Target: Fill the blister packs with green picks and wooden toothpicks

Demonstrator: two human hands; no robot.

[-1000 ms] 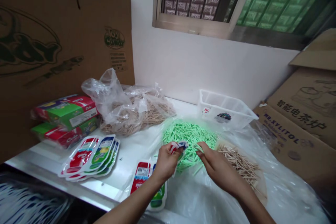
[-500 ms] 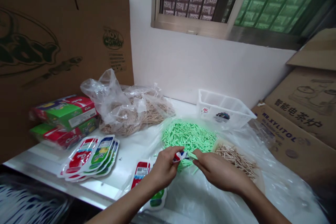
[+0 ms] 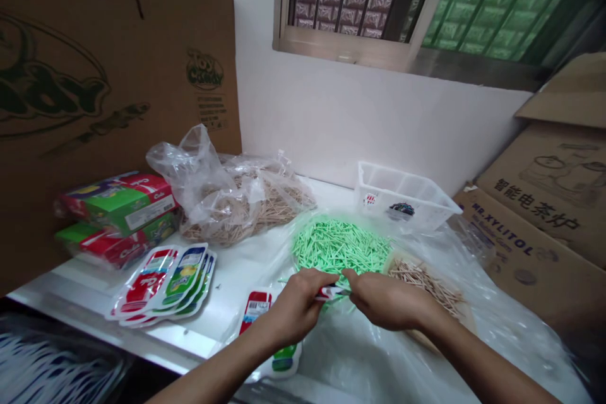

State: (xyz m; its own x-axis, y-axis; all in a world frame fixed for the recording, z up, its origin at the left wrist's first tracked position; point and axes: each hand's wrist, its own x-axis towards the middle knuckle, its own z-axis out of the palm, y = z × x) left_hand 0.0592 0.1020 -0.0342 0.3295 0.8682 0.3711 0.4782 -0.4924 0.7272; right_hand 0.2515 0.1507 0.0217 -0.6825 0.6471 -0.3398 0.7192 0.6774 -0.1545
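My left hand (image 3: 299, 304) is closed on the left end of a small red and white printed packet (image 3: 330, 292). At the packet's other end, the thumb and fingers of my right hand (image 3: 387, 300) pinch its edge; whether green sticks are between them is hidden. Just behind both hands lies a heap of light green sticks (image 3: 338, 245). Thin brown sticks (image 3: 426, 283) sit on a pale tray beside my right hand. Under my left forearm, flat red and green packets (image 3: 283, 361) show in part.
Stacked red and green packets (image 3: 165, 284) lie on the left, near colourful boxes (image 3: 127, 202). Behind are a clear bag of brown sticks (image 3: 246, 202) and a translucent bin (image 3: 407, 199). Cardboard boxes (image 3: 516, 252) stand right; a large carton (image 3: 118, 76) stands left.
My hands have drawn closer together around the packet. The green sticks seen at my right fingertips are now mostly out of sight.
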